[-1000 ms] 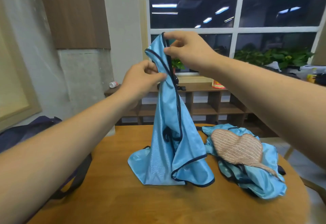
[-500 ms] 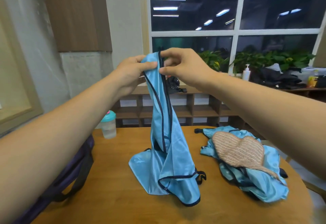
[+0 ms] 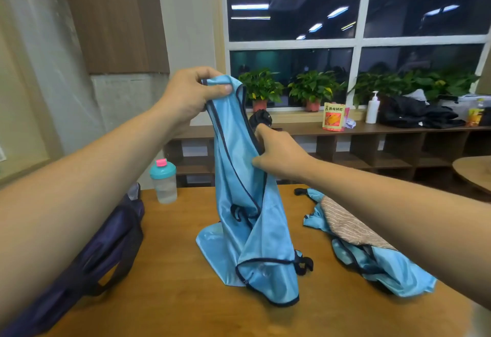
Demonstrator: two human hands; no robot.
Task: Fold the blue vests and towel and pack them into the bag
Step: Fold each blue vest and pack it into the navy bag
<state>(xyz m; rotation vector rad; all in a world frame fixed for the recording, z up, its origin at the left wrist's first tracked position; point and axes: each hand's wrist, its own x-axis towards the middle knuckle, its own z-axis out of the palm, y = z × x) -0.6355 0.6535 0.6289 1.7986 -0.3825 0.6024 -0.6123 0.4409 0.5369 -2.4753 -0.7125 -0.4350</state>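
Fingers (image 3: 204, 72) and thumb of the left hand (image 3: 188, 96) pinch the top strap of the blue vest (image 3: 239, 182), holding it up so that its hem rests crumpled on the table (image 3: 172, 302). The right hand (image 3: 283, 157) grips the dark-trimmed edge lower down, fingers curled into the cloth.

The slippery fabric could slide out of the upper pinch, and the loose black ties near the hem may tangle as the vest is spread. A second vest (image 3: 393, 270) lies heaped at the right with the towel (image 3: 348, 227) on it, close to the table's edge, so a careless sweep might drag both off. The bag (image 3: 106, 243) sags at the left edge, with a bottle (image 3: 163, 181) just behind it. Bare wood in front of the held vest gives room to lay it flat.
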